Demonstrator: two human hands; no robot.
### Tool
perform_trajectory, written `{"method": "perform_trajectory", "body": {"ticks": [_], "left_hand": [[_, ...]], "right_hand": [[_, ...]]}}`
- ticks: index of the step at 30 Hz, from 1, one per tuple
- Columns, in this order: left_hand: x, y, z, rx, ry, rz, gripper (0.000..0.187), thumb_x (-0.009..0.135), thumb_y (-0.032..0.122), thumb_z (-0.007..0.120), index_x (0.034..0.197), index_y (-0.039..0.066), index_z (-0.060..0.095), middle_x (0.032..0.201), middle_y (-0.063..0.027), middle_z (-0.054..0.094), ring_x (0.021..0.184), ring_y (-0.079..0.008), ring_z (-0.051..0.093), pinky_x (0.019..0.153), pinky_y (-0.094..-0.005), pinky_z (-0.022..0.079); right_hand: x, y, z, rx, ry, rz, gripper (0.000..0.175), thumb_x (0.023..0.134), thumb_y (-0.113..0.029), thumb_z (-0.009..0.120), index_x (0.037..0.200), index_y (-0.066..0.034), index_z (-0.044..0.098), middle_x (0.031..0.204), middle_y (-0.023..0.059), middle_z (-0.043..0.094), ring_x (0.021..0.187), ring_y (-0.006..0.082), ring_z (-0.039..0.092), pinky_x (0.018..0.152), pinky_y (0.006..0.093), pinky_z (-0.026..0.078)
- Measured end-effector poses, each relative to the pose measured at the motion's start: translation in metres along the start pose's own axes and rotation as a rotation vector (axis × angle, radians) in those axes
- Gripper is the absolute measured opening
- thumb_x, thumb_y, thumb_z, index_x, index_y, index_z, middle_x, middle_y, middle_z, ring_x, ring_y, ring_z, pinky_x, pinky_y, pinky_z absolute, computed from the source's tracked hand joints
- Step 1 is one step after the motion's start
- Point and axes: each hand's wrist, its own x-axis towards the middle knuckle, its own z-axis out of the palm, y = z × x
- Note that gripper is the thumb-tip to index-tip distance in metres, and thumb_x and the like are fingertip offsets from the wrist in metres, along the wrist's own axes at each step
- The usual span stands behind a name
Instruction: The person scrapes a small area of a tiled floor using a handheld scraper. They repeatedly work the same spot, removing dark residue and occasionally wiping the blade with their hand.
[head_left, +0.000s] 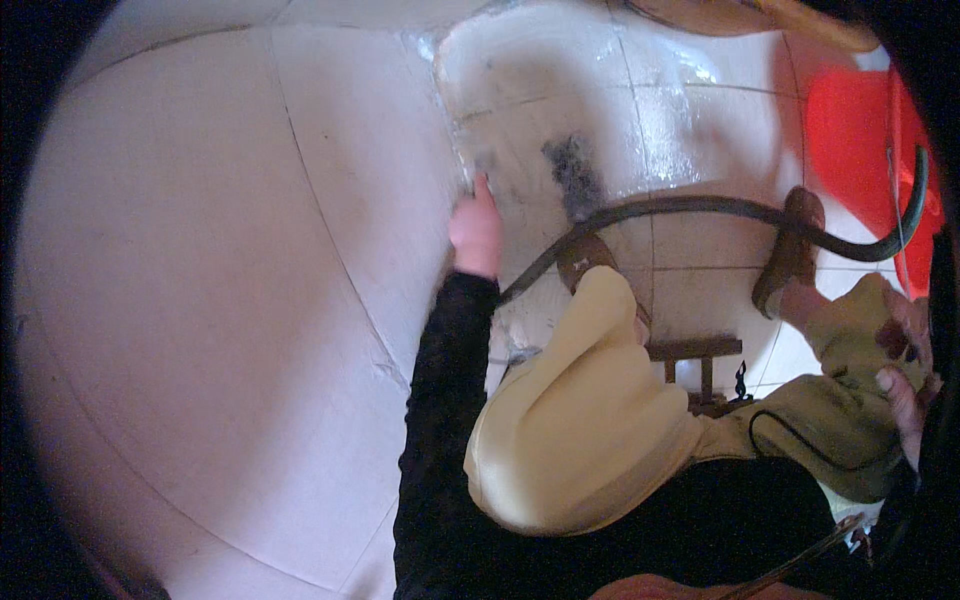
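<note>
My left hand, in a black sleeve, reaches down to the seam where the large-tiled wall meets the floor. Its fingers are closed around a small hand tool, whose greyish end is too blurred to identify and lies at the seam. At the right rim my right hand rests by my right knee, thumb showing. Its other fingers are mostly hidden, so whether it holds anything is unclear. A dark smeared patch marks the wet tiles near my left shoe.
A dark green hose arches across the floor in front of both shoes. A red plastic bucket stands at the right. Between my legs is a brown frame, perhaps of a low stool. Wet, shiny film covers some tiles.
</note>
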Motion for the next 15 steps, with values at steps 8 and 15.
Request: {"method": "perform_trajectory", "body": {"ticks": [8, 15], "left_hand": [[0.012, -0.003, 0.009, -0.032, 0.157, 0.049, 0.04, 0.094, 0.027, 0.045, 0.131, 0.015, 0.038, 0.082, -0.0166, 0.062, 0.074, -0.0324, 0.064, 0.058, -0.0422, 0.052], [0.008, 0.004, 0.003, 0.053, 0.092, 0.048, 0.044, 0.094, 0.024, 0.043, 0.135, 0.013, 0.034, 0.082, -0.0149, 0.064, 0.073, -0.0324, 0.065, 0.057, -0.0433, 0.052]], "right_hand": [[0.015, -0.012, -0.001, 0.075, -0.004, -0.038, 0.046, 0.083, -0.012, 0.067, 0.125, 0.0012, 0.052, 0.106, 0.017, 0.063, 0.083, 0.0237, 0.063, 0.072, 0.0305, 0.05], [-0.013, -0.021, -0.003, 0.089, -0.135, 0.304, 0.059, 0.082, -0.013, 0.058, 0.135, 0.0021, 0.036, 0.099, 0.0137, 0.051, 0.089, 0.023, 0.052, 0.08, 0.0341, 0.042]]}}
